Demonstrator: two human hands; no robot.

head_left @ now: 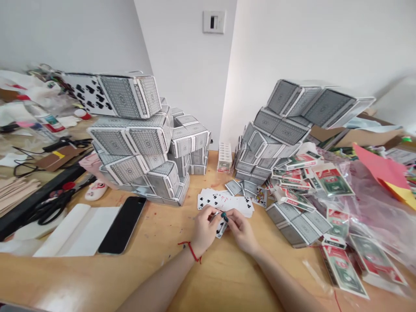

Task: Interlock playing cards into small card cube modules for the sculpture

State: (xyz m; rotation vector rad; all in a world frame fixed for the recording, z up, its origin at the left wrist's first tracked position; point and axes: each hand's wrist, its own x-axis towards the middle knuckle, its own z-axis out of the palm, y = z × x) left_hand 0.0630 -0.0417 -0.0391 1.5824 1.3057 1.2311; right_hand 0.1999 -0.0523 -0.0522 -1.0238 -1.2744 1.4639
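Observation:
Near the middle of the table, my left hand (205, 229) and my right hand (241, 229) meet over a small playing card (221, 228), face up with black pips. Fingers of both hands pinch its upper part, and the thumbs nearly touch. A red string circles my left wrist. Just beyond my fingers lies a spread of loose face-up cards (208, 199), partly hidden by the hands. Behind it are a few folded cards with grey backs (233, 187) and a face card (261, 197).
Tall stacks of card-built blocks stand at left (147, 141) and right (282, 123). A black phone (123, 225), white paper (76, 229) and scissors (56, 208) lie left. Card boxes (344, 268) and plastic film (378, 216) cover the right. A clear case (224, 158) stands behind.

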